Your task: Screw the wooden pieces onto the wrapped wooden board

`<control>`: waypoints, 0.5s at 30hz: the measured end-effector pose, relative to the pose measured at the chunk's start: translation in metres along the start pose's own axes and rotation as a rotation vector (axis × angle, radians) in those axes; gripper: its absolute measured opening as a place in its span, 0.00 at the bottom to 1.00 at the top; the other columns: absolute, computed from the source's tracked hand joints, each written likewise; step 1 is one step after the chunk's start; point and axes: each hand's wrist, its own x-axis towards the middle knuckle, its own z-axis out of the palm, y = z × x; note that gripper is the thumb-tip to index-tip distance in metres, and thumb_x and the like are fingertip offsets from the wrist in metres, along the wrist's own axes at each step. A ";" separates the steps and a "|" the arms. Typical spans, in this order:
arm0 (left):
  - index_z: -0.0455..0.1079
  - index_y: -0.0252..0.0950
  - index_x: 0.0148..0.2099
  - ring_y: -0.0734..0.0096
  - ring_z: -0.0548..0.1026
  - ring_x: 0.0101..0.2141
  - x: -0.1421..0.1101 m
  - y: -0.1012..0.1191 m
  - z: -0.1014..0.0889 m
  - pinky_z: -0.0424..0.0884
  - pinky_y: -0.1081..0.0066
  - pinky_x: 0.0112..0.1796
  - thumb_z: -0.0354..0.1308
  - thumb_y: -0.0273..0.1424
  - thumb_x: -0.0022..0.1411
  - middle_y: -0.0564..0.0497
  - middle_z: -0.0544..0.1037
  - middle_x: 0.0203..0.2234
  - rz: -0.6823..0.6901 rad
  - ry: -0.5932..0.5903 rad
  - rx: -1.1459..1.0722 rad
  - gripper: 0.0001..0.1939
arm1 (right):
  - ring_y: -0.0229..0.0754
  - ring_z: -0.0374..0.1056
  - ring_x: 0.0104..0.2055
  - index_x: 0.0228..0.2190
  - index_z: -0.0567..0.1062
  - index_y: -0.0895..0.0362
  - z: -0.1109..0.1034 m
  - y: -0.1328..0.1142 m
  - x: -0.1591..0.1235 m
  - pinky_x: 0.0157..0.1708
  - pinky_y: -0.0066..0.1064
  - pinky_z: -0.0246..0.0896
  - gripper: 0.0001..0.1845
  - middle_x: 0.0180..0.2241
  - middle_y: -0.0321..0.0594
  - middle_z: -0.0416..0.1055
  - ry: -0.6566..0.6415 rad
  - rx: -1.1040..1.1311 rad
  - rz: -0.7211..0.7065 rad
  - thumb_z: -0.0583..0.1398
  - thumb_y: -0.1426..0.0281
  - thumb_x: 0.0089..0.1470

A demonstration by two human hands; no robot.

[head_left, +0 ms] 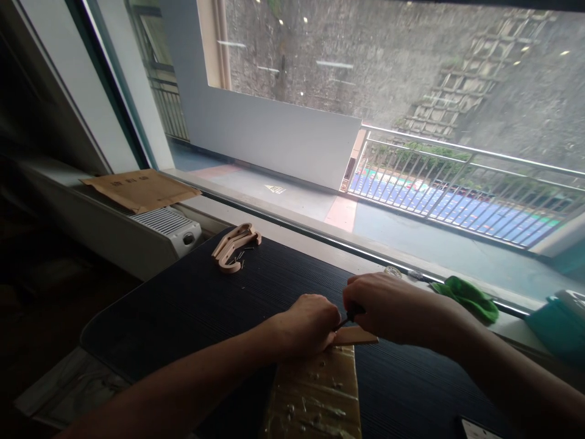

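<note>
My right hand is closed around a dark-handled screwdriver, whose thin shaft slants down to the left toward my other hand. A flat, light wooden piece juts out to the right below the shaft. My left hand is closed on the wooden piece, above a box wrapped in brown tape; its fingertips and the screwdriver's tip are hidden. Farther left on the dark table, curved wooden pieces with holes lie beside several small screws.
A brown envelope rests on a white slatted unit at the left. Along the window sill sit a roll of clear tape, a green cloth and a teal container. A phone lies at the lower right.
</note>
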 end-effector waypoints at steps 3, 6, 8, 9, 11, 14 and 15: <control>0.74 0.36 0.28 0.60 0.78 0.29 0.001 0.000 -0.001 0.67 0.72 0.27 0.55 0.29 0.56 0.48 0.78 0.24 -0.011 -0.012 -0.021 0.08 | 0.41 0.68 0.30 0.24 0.78 0.54 0.001 0.002 0.001 0.29 0.31 0.55 0.15 0.28 0.39 0.74 0.003 0.003 -0.034 0.55 0.83 0.44; 0.74 0.36 0.28 0.61 0.78 0.30 0.001 0.000 -0.002 0.66 0.73 0.27 0.55 0.29 0.57 0.49 0.78 0.24 -0.030 -0.028 -0.036 0.09 | 0.39 0.66 0.28 0.23 0.78 0.55 0.003 0.003 0.005 0.29 0.30 0.55 0.12 0.24 0.39 0.73 -0.012 0.006 -0.020 0.56 0.79 0.47; 0.75 0.37 0.29 0.61 0.78 0.31 0.001 0.001 -0.002 0.66 0.73 0.27 0.55 0.29 0.57 0.48 0.78 0.25 -0.041 -0.025 -0.023 0.08 | 0.38 0.63 0.24 0.22 0.77 0.56 0.002 0.003 0.008 0.26 0.30 0.53 0.11 0.20 0.39 0.70 -0.039 -0.011 0.016 0.56 0.74 0.50; 0.75 0.37 0.30 0.61 0.78 0.31 0.001 0.001 -0.002 0.65 0.73 0.27 0.55 0.29 0.57 0.49 0.78 0.26 -0.044 -0.022 -0.015 0.08 | 0.38 0.63 0.24 0.22 0.78 0.57 0.001 0.004 0.009 0.25 0.30 0.52 0.11 0.20 0.39 0.70 -0.051 -0.015 0.031 0.57 0.72 0.51; 0.74 0.37 0.29 0.61 0.78 0.30 0.001 0.002 -0.002 0.64 0.72 0.26 0.55 0.30 0.57 0.49 0.78 0.25 -0.040 -0.020 -0.008 0.08 | 0.39 0.65 0.27 0.29 0.79 0.56 -0.001 0.006 0.009 0.24 0.29 0.52 0.08 0.23 0.39 0.73 -0.076 0.010 0.038 0.59 0.70 0.47; 0.72 0.36 0.26 0.60 0.78 0.30 0.001 0.003 -0.005 0.63 0.72 0.25 0.55 0.30 0.57 0.49 0.77 0.24 -0.033 -0.026 -0.020 0.09 | 0.42 0.68 0.35 0.34 0.78 0.55 -0.003 0.010 0.007 0.29 0.29 0.56 0.15 0.32 0.39 0.76 -0.070 0.049 0.012 0.59 0.77 0.43; 0.72 0.36 0.25 0.60 0.78 0.29 0.000 0.003 -0.006 0.62 0.72 0.24 0.55 0.30 0.57 0.49 0.77 0.23 -0.040 -0.031 -0.026 0.10 | 0.42 0.68 0.35 0.32 0.78 0.55 -0.003 0.011 0.005 0.30 0.29 0.56 0.14 0.33 0.39 0.76 -0.057 0.045 0.010 0.57 0.79 0.43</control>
